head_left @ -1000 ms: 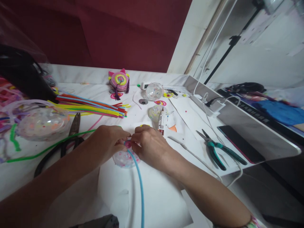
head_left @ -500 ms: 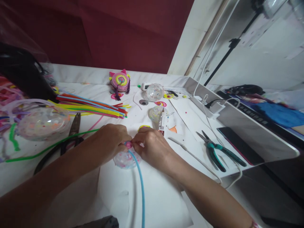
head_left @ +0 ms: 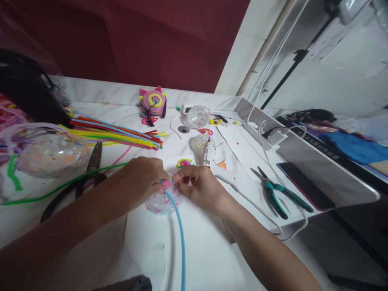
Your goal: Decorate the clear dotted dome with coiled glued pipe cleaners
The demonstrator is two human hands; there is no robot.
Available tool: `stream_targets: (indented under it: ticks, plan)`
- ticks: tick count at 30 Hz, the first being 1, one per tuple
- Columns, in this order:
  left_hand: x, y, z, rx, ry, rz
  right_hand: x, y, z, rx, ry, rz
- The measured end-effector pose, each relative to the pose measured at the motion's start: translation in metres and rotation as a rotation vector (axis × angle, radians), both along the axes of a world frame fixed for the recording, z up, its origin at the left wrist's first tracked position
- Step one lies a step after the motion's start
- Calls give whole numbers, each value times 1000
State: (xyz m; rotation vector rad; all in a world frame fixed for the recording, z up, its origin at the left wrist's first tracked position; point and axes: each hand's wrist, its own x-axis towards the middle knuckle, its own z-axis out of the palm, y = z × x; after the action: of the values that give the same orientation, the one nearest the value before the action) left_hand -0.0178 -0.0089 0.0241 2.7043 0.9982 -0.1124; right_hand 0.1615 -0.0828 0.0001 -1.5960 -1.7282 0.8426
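Observation:
My left hand (head_left: pixel 147 174) pinches a small coil of pink and blue pipe cleaner (head_left: pixel 165 184) between thumb and fingers. From it a long light-blue pipe cleaner tail (head_left: pixel 181 234) curves down toward the near edge. Beneath the coil lies a clear plastic dome with coloured specks (head_left: pixel 162 204), resting on white paper. My right hand (head_left: pixel 195 186) is just right of the coil, its index finger and thumb parted, the fingertips close to the blue strand. A green pipe cleaner (head_left: pixel 57 197) runs behind my left wrist.
Scissors (head_left: pixel 87 169) and a pipe cleaner bundle (head_left: pixel 121 135) lie left. A glue gun (head_left: pixel 208 153) sits beyond my right hand, its cord trailing right. Pliers (head_left: pixel 274 190) and a phone (head_left: pixel 306 186) are at right. A pink-yellow craft piece (head_left: pixel 154 101) stands at the back.
My right hand has drawn slightly right, away from the coil, and its finger and thumb have parted. My left hand keeps its pinch. More of the yellow-and-pink coil behind shows.

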Motion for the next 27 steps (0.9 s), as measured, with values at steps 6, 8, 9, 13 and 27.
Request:
stream_targets:
  ticks: [6,8,9,13,27]
  plan:
    - [-3,1,-7,30,-110,-30,0,0,-5,-35,104,-13]
    - [-2,0,-6,21,-99,-25,-1,-2,-7,-34,131,-11]
    - [-1,0,-5,13,-80,-22,-1,-3,-7,-31,142,-10]
    - [1,0,-2,15,-36,-12,-4,-6,-5,-48,170,-24]
    - [-5,4,-21,163,-118,-88,-20,-22,-1,74,26,-115]
